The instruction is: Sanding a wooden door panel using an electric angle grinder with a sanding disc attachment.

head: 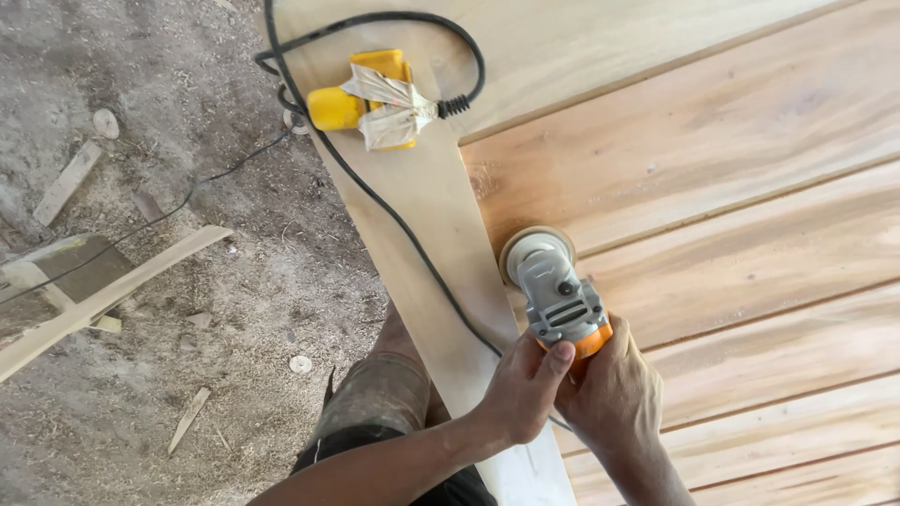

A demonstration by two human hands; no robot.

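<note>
Here, both my hands grip an angle grinder on a panelled wooden surface.

From the head camera, my left hand [521,386] and right hand [611,394] are wrapped closed around the orange-and-grey angle grinder [560,300], left thumb laid along its body, its sanding disc [528,251] resting near the edge of the wooden panels [712,169], just beside the pale plank [427,225] that crosses in front. The black cord [403,225] trails back along that plank, past a second yellow power tool [370,98] lying near its far end. Below me is a sawdust-covered floor [169,309] with wood offcuts. I judge the sanding goes best with the disc kept nearly flat, light even pressure, strokes following the grain, and the cord kept clear of the disc.
</note>
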